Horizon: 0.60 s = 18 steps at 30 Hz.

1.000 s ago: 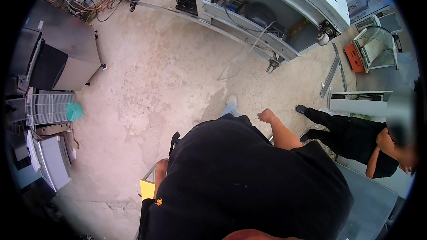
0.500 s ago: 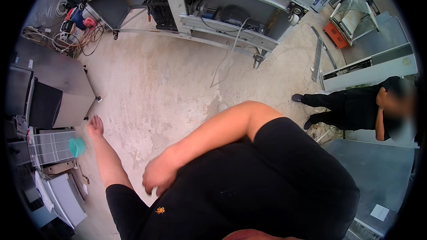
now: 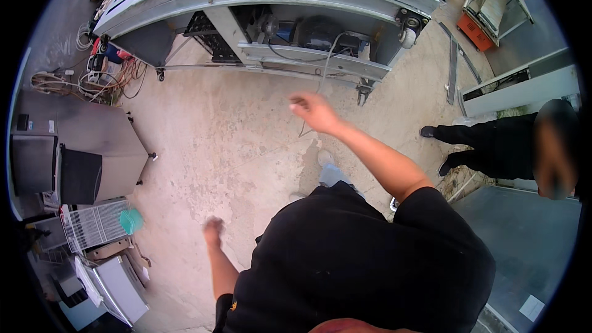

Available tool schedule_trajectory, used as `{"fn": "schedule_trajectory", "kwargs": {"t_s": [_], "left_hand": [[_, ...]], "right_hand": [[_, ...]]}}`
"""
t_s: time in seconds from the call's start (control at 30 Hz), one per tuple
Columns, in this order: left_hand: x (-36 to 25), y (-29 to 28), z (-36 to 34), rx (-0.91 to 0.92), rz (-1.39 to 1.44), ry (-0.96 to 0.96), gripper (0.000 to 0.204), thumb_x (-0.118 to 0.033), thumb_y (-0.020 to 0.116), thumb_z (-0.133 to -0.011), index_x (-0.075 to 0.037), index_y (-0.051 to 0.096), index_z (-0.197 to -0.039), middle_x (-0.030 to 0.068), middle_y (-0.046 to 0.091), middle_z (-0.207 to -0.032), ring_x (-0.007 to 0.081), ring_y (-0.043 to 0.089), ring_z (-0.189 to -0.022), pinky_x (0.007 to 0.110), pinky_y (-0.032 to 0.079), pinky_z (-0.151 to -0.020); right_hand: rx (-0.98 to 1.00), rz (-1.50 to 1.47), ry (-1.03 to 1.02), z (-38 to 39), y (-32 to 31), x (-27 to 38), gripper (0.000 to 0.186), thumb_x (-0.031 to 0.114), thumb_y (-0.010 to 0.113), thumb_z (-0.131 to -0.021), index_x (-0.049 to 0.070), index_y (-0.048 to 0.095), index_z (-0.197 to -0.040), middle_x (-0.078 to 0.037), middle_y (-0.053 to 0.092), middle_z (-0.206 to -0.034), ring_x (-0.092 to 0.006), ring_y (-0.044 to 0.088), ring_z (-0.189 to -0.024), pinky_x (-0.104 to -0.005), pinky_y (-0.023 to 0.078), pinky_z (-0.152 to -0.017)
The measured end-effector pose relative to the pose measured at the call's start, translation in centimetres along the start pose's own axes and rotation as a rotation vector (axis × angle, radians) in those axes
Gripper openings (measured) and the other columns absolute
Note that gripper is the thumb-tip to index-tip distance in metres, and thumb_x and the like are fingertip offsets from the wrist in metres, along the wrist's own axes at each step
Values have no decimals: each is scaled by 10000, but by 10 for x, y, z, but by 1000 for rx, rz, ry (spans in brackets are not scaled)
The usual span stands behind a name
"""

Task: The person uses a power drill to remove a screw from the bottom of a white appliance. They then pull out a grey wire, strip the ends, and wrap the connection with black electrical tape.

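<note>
My right hand (image 3: pixel 313 112) is stretched forward over the floor, in front of a large metal unit on casters (image 3: pixel 246 5). Its fingers are loosely bent and slightly apart, and nothing shows in them. A grey cable (image 3: pixel 327 65) hangs from the unit's open base just beyond that hand. My left hand (image 3: pixel 213 229) is low at my left side, smeared by motion, so its fingers cannot be read. Nearest to it are a green plastic basket (image 3: pixel 131 221) and a white wire rack (image 3: pixel 98 223), both apart from the hand.
A compressor (image 3: pixel 317 32) sits inside the unit's base. Metal cabinets (image 3: pixel 108 148) stand at left, below tangled cables (image 3: pixel 114 83). A person in black (image 3: pixel 493 142) stands at right, near metal strips (image 3: pixel 453 65) and a glass display case with an orange base (image 3: pixel 475 32). Concrete floor (image 3: pixel 209 129) lies between.
My right arm has swung from across my chest out forward. My left hand has dropped back towards my body. The view has shifted, and my shoe and blue trouser leg now show.
</note>
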<state>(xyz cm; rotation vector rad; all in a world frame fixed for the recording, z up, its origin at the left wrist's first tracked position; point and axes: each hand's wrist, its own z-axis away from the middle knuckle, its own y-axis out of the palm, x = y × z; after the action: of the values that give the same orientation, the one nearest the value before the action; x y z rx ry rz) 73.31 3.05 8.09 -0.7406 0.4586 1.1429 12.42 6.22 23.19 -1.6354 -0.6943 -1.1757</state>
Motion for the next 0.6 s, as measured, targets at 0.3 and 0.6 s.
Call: {"fn": "schedule_trajectory", "kwargs": {"t_s": [0.3, 0.6], "left_hand": [[129, 17, 141, 65, -537, -257, 412, -278, 538, -981, 20, 579, -1262, 157, 670, -1167, 263, 663, -1038, 381, 527, -883], [-149, 93, 130, -164, -155, 403, 353, -185, 542, -996, 42, 581, -1264, 163, 695, -1124, 241, 669, -1032, 371, 517, -916]], "right_hand": [[-479, 5, 186, -90, -140, -87, 362, 251, 661, -925, -15, 653, -1171, -163, 731, -939, -244, 714, -902, -356, 548, -791], [-336, 621, 430, -199, -161, -115, 514, 293, 703, -843, 30, 597, -1271, -257, 571, -1347, -377, 546, -1275, -467, 471, -1038]]}}
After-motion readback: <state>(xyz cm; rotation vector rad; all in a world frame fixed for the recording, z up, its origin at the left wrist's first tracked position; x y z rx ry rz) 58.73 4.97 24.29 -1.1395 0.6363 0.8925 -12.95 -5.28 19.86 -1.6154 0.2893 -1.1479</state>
